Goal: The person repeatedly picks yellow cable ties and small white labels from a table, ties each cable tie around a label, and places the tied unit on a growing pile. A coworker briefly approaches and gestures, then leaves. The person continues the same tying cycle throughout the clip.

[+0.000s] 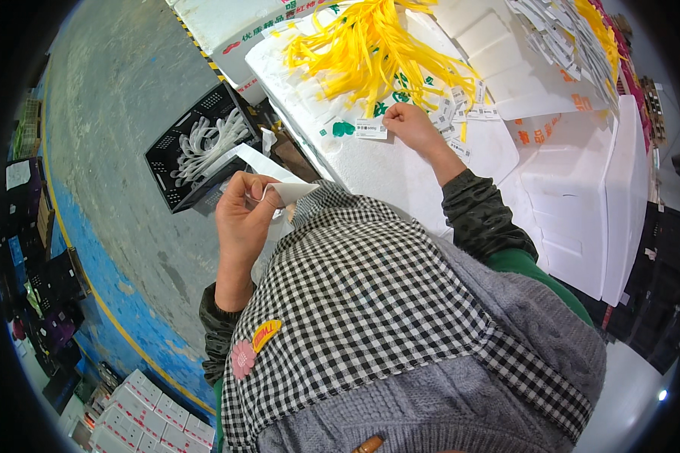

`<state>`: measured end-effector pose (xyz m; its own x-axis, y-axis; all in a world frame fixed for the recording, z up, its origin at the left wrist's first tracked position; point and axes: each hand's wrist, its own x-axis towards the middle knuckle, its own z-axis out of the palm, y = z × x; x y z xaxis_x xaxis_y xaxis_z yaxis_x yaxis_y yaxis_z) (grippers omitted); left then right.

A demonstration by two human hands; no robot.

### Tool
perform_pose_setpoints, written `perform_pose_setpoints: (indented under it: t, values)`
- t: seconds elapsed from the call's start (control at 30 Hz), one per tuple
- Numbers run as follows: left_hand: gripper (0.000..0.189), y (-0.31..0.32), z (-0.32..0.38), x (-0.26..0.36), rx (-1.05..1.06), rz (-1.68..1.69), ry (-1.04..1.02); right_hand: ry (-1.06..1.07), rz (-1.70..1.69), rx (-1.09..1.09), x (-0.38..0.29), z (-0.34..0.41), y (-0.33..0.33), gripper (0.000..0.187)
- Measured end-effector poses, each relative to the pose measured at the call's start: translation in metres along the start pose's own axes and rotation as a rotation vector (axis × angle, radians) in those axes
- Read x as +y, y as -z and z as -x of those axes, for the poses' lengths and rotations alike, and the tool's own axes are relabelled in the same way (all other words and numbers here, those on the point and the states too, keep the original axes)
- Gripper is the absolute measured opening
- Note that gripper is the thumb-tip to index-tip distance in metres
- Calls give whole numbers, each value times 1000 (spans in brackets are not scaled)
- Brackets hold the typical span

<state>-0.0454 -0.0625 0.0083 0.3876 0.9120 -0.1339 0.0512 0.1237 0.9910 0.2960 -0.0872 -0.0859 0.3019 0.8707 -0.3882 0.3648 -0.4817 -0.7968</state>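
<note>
My left hand (pixel 246 212) pinches a strip of white label backing paper (pixel 286 193), which runs back towards the black crate. My right hand (pixel 411 127) is over the white foam box (pixel 368 164), its thumb and fingertips at the right edge of a printed white label (pixel 371 128). That label lies at the end of a yellow strap. A bundle of yellow straps (pixel 374 51) is spread across the box top, several with white labels (pixel 459 110) at their ends, to the right of my right hand.
A black plastic crate (pixel 198 195) holding looped whitish straps (pixel 209 141) stands at the left. More foam boxes (pixel 566 192) are at the right, with a pile of labelled strips (pixel 561 39) above. White boxes (pixel 147 413) are stacked at lower left; dark crates (pixel 56 277) line the far left.
</note>
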Motion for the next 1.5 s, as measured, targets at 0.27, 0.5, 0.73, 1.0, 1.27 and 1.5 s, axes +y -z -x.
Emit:
perform_pose_setpoints:
  t: [0.27,0.5,0.73,1.0,1.27,1.5]
  values:
    - [14,1,0,6,-35,-287,-25,296,539,237,1,7,-22,14]
    - [17,15,2,21,101,-1180,-551,136,118,384,19,6,71,18]
    - [16,2,2,19,-124,-7,-59,32,1059,756,13,13,113,28]
    - [9,-6,4,23,-163,-6,14,424,579,186,-15,-15,-12,23]
    - [10,-13,-1,11,-184,-113,40,308,145,9,-38,22,6,21]
    - [6,-27,-9,10,-184,-351,-47,184,-535,-539,-69,94,-44,15]
